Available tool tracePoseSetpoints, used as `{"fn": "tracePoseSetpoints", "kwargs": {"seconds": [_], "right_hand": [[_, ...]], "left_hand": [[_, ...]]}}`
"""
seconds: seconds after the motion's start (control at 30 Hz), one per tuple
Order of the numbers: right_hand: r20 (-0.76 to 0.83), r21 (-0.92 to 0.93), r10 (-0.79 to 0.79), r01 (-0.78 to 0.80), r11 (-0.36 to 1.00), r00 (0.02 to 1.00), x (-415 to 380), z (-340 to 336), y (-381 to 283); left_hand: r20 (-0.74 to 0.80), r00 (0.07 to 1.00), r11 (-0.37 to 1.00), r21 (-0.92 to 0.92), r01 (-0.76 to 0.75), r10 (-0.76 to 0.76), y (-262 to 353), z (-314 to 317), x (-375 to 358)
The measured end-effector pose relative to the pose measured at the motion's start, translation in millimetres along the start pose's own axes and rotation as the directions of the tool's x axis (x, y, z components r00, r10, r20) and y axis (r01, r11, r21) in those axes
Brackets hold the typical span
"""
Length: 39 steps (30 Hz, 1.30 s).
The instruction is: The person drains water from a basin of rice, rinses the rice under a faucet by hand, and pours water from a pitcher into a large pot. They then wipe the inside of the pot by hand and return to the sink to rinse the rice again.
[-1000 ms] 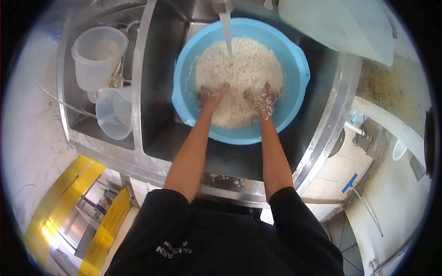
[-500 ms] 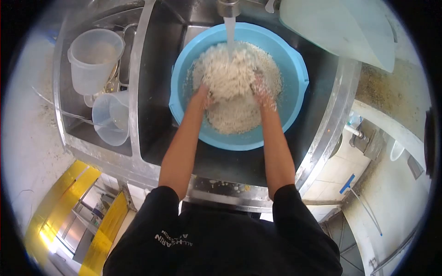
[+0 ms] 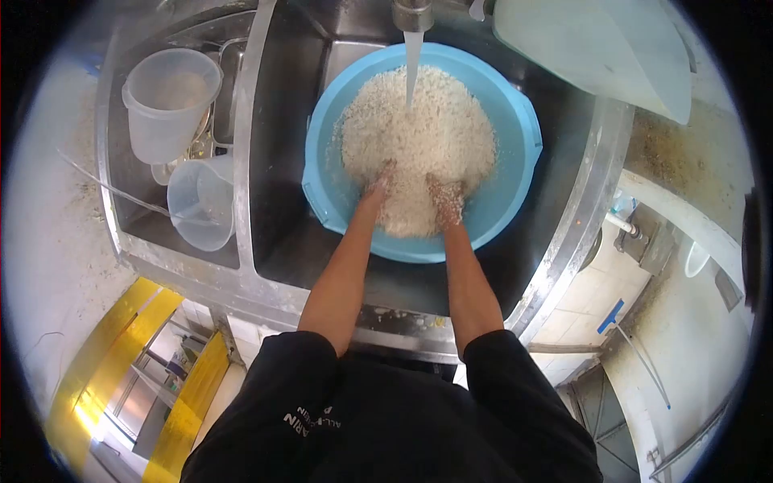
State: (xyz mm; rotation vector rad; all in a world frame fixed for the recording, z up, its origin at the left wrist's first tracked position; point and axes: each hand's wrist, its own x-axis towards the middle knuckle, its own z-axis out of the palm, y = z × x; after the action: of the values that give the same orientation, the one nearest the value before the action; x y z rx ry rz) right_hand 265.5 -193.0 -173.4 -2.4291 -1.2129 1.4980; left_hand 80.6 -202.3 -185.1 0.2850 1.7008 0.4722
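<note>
A wide light-blue basin (image 3: 527,137) sits in the metal sink, holding a big heap of pale grains that look like rice (image 3: 419,121). My left hand (image 3: 378,187) is pushed into the near left side of the rice, its fingers mostly buried. To its right, my right hand (image 3: 445,200) is also sunk in the rice, with grains stuck to its skin. The buried fingers do not show whether either hand is closed. From the tap (image 3: 412,14) a stream of water falls onto the far part of the heap.
The left sink compartment holds two translucent plastic buckets (image 3: 171,109) and metal ware. A metal divider (image 3: 245,161) separates it from my basin. At the upper right, a large pale translucent container (image 3: 588,56) overhangs the sink edge. A blue squeegee (image 3: 610,316) is at lower right.
Both hands have come closer together and nearer to me. The clump of rice lifted between them has dropped back into the heap. The view has shifted slightly.
</note>
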Motion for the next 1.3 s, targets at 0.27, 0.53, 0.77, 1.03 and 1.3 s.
{"fn": "tracePoseSetpoints", "kwargs": {"seconds": [0.27,0.53,0.77,1.03,1.3], "right_hand": [[0.26,0.825,-0.069,-0.184,0.534,0.963,-13.7,-36.5,-75.5],[0.075,-0.714,-0.447,0.361,0.6,0.891,8.1,-10.7,22.1],[0.32,0.569,-0.162,-0.052,0.82,0.933,-5.6,52.9,18.3],[0.124,0.68,-0.182,0.05,0.732,0.975,-23.3,-46.5,-73.7],[-0.272,0.015,-0.479,0.502,0.865,0.834,59.2,-80.1,-65.3]], "left_hand": [[0.464,0.885,0.806,-0.535,0.253,0.03,78.0,-10.8,-19.1],[0.137,0.988,0.799,0.585,-0.139,0.072,76.1,-35.9,-40.1],[0.396,0.863,0.841,-0.306,0.446,-0.313,16.5,-4.2,-4.2],[-0.033,0.981,0.921,-0.339,-0.191,0.191,129.2,-24.1,-78.2],[-0.228,0.721,0.756,0.207,-0.621,0.654,115.7,-13.6,-6.2]]}}
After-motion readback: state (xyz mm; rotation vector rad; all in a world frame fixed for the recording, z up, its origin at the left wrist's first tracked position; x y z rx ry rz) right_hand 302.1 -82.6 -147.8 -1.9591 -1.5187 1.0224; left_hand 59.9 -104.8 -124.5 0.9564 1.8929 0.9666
